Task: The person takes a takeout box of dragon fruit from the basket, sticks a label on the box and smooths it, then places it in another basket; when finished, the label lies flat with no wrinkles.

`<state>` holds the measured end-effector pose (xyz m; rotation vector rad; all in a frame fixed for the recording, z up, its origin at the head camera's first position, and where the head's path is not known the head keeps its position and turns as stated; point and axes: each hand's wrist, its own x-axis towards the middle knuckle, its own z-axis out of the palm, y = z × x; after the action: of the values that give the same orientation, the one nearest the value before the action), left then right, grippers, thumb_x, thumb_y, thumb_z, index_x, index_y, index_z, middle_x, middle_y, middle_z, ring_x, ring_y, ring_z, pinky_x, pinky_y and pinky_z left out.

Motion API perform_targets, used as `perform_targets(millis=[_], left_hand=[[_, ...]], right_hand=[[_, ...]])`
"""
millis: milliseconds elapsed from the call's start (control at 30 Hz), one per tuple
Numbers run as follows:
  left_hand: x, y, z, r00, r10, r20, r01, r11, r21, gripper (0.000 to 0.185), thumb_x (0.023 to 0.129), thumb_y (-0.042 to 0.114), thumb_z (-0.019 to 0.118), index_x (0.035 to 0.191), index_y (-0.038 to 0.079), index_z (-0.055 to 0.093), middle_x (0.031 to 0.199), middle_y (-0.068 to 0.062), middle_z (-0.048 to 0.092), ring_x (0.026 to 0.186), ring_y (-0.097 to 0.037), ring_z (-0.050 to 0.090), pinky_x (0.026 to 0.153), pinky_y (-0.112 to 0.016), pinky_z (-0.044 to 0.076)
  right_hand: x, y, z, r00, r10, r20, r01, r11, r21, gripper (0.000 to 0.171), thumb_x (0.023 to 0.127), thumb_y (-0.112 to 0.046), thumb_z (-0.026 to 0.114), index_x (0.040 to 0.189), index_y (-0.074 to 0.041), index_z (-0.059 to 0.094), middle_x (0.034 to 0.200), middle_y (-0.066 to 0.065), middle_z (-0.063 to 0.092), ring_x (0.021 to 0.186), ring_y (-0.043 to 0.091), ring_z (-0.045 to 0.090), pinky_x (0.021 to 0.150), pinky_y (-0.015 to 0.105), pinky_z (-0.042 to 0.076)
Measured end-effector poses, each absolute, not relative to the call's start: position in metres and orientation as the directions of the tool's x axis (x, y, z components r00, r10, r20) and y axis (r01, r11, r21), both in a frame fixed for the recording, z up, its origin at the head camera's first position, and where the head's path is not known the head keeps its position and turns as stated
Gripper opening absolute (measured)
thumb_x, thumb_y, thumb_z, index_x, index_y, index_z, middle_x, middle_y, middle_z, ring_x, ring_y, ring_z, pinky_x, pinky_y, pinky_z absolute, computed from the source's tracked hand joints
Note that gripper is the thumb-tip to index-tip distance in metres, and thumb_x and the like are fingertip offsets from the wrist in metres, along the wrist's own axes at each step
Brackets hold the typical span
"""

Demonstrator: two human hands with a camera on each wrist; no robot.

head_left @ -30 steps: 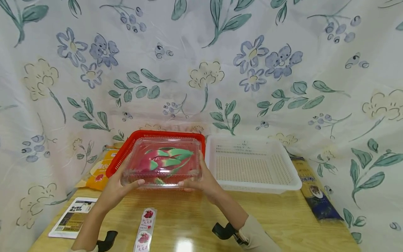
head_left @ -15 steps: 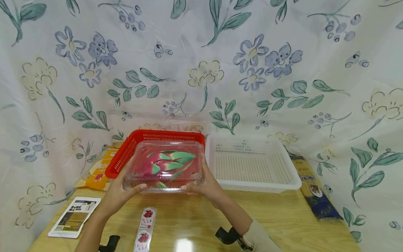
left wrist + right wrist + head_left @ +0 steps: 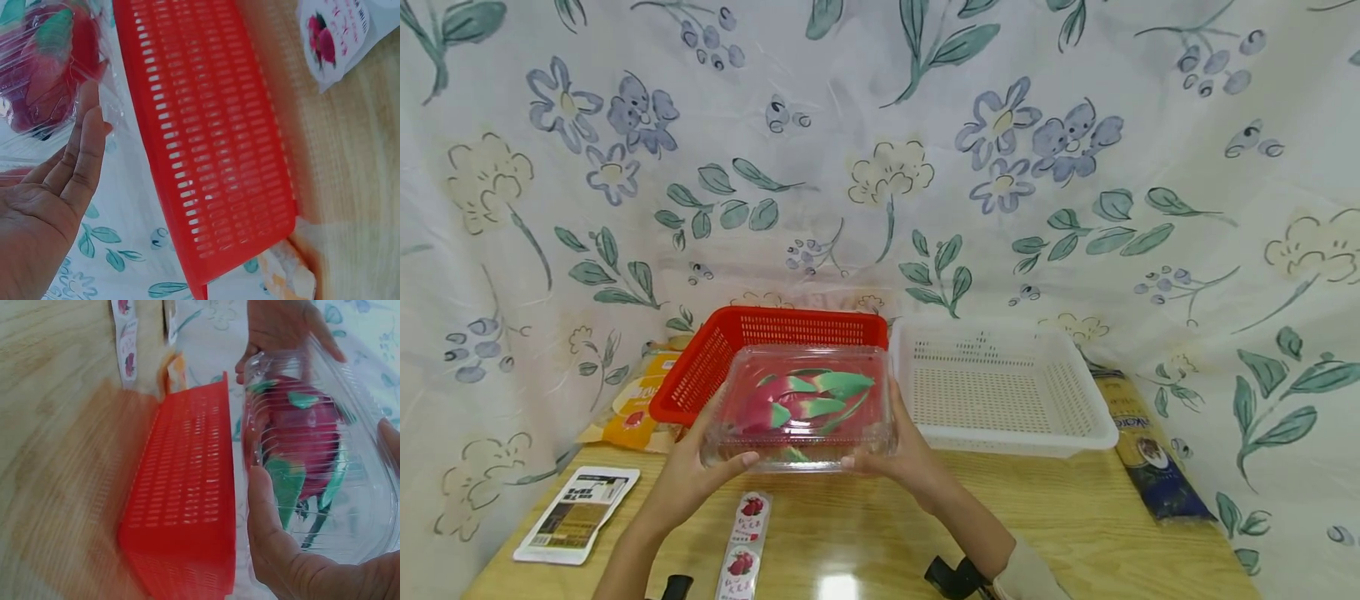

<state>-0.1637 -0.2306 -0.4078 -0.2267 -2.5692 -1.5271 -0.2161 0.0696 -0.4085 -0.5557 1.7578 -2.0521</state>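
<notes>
A clear box [image 3: 801, 408] of dragon fruit is gripped at its ends by the left hand [image 3: 688, 475] and right hand [image 3: 902, 454], above the table's [image 3: 1075, 517] back edge, before the red basket [image 3: 715, 362]. It is best kept level, with even pressure applied so the thin lid is not crushed.

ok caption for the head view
Both hands hold a clear box of dragon fruit over the table, before a red basket.

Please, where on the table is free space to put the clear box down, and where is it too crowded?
Bare wood lies on the table in front of the white basket, right of the sticker strip. The white basket itself is empty. Crowded: the left edge, with the leaflet, orange packet and red basket.
</notes>
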Motion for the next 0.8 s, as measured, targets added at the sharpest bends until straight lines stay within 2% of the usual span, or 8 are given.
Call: perform_targets(millis=[167, 367, 433, 567, 667, 800], left_hand=[[-0.163, -0.228, -0.415, -0.977, 0.060, 0.203, 0.206, 0.483, 0.851, 0.094, 0.090, 0.018, 0.072, 0.159, 0.039, 0.010, 0.155, -0.026, 0.035, 0.129, -0.055, 0.046, 0.095, -0.071, 0.043], [-0.160, -0.223, -0.418, -0.974, 0.076, 0.215, 0.225, 0.465, 0.856, 0.094, 0.090, 0.016, 0.072, 0.159, 0.038, 0.012, 0.152, -0.027, 0.039, 0.127, -0.054, 0.049, 0.093, -0.070, 0.045], [-0.158, -0.222, -0.417, -0.974, 0.080, 0.213, 0.226, 0.457, 0.860, 0.094, 0.090, 0.016, 0.071, 0.159, 0.037, 0.012, 0.153, -0.026, 0.038, 0.128, -0.054, 0.048, 0.094, -0.070, 0.044], [-0.155, -0.219, -0.415, -0.975, 0.077, 0.207, 0.218, 0.458, 0.862, 0.094, 0.090, 0.016, 0.071, 0.159, 0.037, 0.012, 0.153, -0.025, 0.039, 0.128, -0.054, 0.049, 0.095, -0.071, 0.043], [-0.153, -0.216, -0.416, -0.976, 0.071, 0.207, 0.216, 0.460, 0.861, 0.094, 0.089, 0.016, 0.072, 0.159, 0.037, 0.013, 0.153, -0.025, 0.038, 0.128, -0.053, 0.049, 0.095, -0.071, 0.044], [-0.150, -0.213, -0.417, -0.976, 0.064, 0.210, 0.216, 0.460, 0.861, 0.094, 0.089, 0.014, 0.073, 0.159, 0.037, 0.014, 0.153, -0.024, 0.039, 0.128, -0.051, 0.049, 0.096, -0.070, 0.043]], right_hand=[[-0.211, 0.074, -0.412, -0.858, -0.514, 0.014, 0.056, -0.121, -0.991, 0.119, 0.082, -0.012, 0.079, 0.156, -0.045, -0.008, 0.161, 0.013, 0.021, 0.128, 0.035, 0.051, 0.084, 0.048, 0.058], [-0.204, 0.081, -0.416, -0.865, -0.501, -0.021, 0.069, -0.079, -0.994, 0.122, 0.081, -0.016, 0.081, 0.157, -0.040, -0.011, 0.166, 0.017, -0.001, 0.124, 0.040, 0.053, 0.084, 0.050, 0.058], [-0.201, 0.082, -0.418, -0.873, -0.487, -0.028, 0.064, -0.058, -0.996, 0.123, 0.079, -0.017, 0.082, 0.157, -0.040, -0.010, 0.165, 0.017, -0.008, 0.130, 0.046, 0.046, 0.084, 0.050, 0.058], [-0.198, 0.086, -0.420, -0.880, -0.474, -0.018, 0.036, -0.031, -0.999, 0.123, 0.078, -0.019, 0.083, 0.157, -0.041, -0.009, 0.165, 0.019, -0.009, 0.138, 0.052, 0.033, 0.087, 0.048, 0.057], [-0.197, 0.088, -0.420, -0.880, -0.475, -0.016, 0.033, -0.027, -0.999, 0.123, 0.077, -0.021, 0.083, 0.156, -0.045, -0.008, 0.165, 0.018, -0.006, 0.136, 0.052, 0.036, 0.090, 0.050, 0.055], [-0.194, 0.092, -0.420, -0.879, -0.476, -0.016, 0.029, -0.020, -0.999, 0.123, 0.077, -0.024, 0.083, 0.156, -0.044, -0.009, 0.166, 0.015, -0.006, 0.137, 0.049, 0.035, 0.096, 0.055, 0.051]])
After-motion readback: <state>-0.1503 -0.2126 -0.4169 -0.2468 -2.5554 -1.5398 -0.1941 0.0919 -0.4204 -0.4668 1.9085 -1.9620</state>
